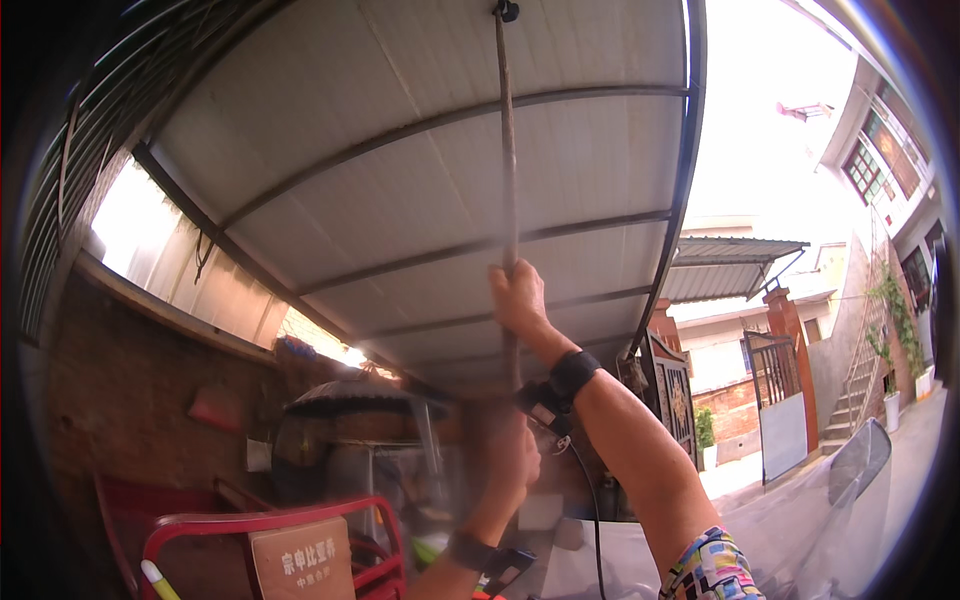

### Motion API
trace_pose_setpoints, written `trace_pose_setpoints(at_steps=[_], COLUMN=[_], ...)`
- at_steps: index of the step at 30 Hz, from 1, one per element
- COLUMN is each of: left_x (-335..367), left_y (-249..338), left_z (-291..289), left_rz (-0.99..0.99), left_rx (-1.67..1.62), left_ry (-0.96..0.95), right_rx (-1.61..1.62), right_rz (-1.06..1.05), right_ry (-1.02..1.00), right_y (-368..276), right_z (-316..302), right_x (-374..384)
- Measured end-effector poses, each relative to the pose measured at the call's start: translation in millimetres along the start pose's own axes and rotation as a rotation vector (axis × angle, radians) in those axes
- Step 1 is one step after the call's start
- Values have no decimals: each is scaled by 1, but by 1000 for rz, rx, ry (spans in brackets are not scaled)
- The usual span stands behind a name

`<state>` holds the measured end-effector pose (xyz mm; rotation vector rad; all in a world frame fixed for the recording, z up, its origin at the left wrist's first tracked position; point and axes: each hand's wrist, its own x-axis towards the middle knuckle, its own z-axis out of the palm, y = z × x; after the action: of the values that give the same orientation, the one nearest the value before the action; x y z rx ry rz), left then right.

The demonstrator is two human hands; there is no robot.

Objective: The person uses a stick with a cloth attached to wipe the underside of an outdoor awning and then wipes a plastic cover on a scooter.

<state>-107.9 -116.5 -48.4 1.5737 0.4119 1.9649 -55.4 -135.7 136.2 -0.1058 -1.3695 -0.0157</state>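
A long wooden pole (508, 150) rises almost upright in front of me, up to the pale underside of a canopy roof (420, 180). At its top is a small dark head (507, 11); whether it touches the panel I cannot tell. My right hand (520, 297) is closed round the pole at mid-height, the arm stretched upward. Lower down, my left hand (515, 450), blurred by motion, is closed round the pole's lower part. Black straps with small devices sit on both wrists, and a black cable (592, 500) hangs below the right one.
Dark metal beams (440, 118) cross the roof. At lower left, a red metal frame (270, 518) holds a brown cardboard box (302, 558). Behind it is a covered, dark-rimmed vehicle-like shape (350, 405). Clear plastic sheeting (800, 520) lies at right, before an open gate (780, 395) and steps (855, 400).
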Motion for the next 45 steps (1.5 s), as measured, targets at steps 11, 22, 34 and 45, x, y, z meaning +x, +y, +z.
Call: trace_pose_setpoints(at_steps=[11, 22, 34, 45], left_x=[22, 12, 26, 6], left_y=[16, -49, -145, -69], left_z=[63, 67, 48, 99], left_rz=[19, -119, 465, 495], left_rx=[-42, -86, 756, 350], left_ry=[-114, -145, -119, -92], right_rx=[10, -211, -172, -109], right_rz=[52, 2, 191, 111], right_ry=[-38, 116, 74, 107], right_y=[-40, 34, 88, 26], right_z=[-57, -71, -91, -115], right_x=[36, 13, -1, 16])
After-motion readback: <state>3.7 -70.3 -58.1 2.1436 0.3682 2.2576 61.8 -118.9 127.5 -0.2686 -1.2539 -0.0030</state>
